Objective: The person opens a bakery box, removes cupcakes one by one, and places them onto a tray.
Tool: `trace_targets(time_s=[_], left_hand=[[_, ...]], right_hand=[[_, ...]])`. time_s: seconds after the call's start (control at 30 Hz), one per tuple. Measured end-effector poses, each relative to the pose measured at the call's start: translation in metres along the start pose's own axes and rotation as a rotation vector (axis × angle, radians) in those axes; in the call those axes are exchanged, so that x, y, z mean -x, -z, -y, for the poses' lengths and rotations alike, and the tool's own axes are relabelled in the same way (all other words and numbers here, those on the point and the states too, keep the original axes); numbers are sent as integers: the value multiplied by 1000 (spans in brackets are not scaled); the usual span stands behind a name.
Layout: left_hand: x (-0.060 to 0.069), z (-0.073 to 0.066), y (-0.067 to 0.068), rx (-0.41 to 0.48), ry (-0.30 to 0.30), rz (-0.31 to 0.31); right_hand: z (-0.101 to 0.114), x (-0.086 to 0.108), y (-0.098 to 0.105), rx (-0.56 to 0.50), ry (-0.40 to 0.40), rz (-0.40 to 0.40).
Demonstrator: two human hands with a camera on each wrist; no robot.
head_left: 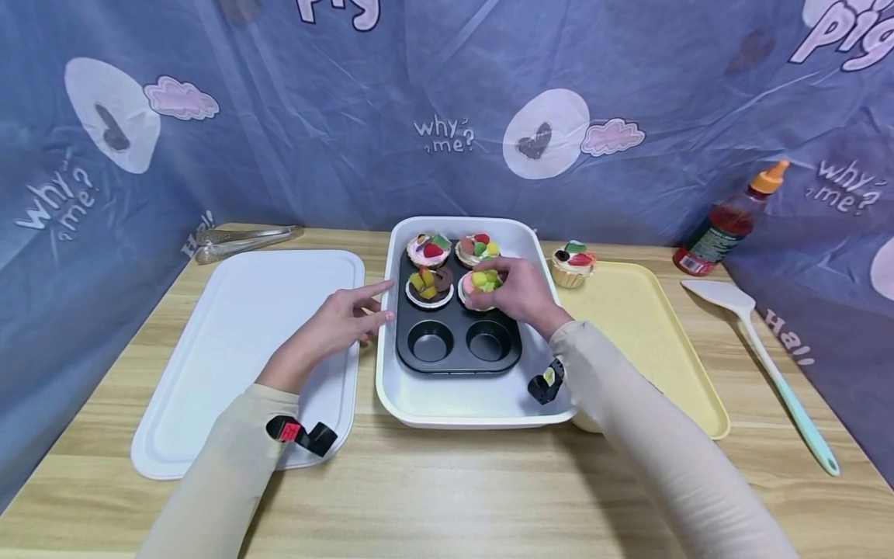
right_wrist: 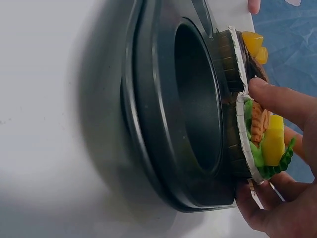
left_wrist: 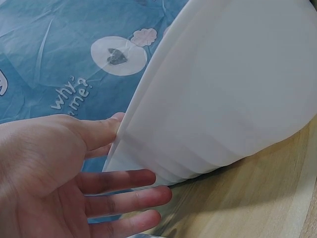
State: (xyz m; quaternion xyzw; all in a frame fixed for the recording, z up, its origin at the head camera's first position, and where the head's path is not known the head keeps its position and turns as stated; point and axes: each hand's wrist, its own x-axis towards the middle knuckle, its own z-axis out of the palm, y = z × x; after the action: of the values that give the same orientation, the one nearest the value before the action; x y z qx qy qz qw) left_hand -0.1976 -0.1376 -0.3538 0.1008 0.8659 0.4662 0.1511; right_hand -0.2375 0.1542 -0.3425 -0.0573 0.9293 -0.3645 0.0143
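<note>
A dark muffin tin (head_left: pixel 461 362) sits inside a deep white tray (head_left: pixel 454 404). My right hand (head_left: pixel 520 291) holds a cupcake with pink and green topping and yellow pieces (head_left: pixel 482 281) by its edges, at the tin's middle right cup. Left of it is a chocolate cupcake (head_left: pixel 429 289). The back row has a strawberry-topped cupcake (head_left: pixel 429 251) and another fruit-topped one (head_left: pixel 478 248). The two front cups (right_wrist: pixel 198 99) hold nothing. With fingers extended and spread, my left hand (head_left: pixel 342 318) touches the deep tray's left rim, also seen in the left wrist view.
A flat white tray (head_left: pixel 279 310) lies on the left, with metal tongs (head_left: pixel 244 239) behind it. On the right are a yellow tray (head_left: pixel 649 326), a cupcake (head_left: pixel 573 265) at its back left corner, a sauce bottle (head_left: pixel 726 225) and a white spatula with a mint handle (head_left: pixel 761 349).
</note>
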Motion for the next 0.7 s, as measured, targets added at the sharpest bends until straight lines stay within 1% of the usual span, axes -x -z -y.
trace_targets(time_s=[0.2, 0.37, 0.53, 0.7], left_hand=[[0, 0, 0, -6, 10, 1], [0, 0, 0, -4, 18, 3], [0, 0, 0, -2, 13, 2], [0, 0, 0, -5, 3, -1]], right_hand=[[1, 1, 0, 8, 29, -1], [1, 2, 0, 3, 29, -6], [1, 1, 0, -28, 32, -32], [1, 1, 2, -90, 24, -54]])
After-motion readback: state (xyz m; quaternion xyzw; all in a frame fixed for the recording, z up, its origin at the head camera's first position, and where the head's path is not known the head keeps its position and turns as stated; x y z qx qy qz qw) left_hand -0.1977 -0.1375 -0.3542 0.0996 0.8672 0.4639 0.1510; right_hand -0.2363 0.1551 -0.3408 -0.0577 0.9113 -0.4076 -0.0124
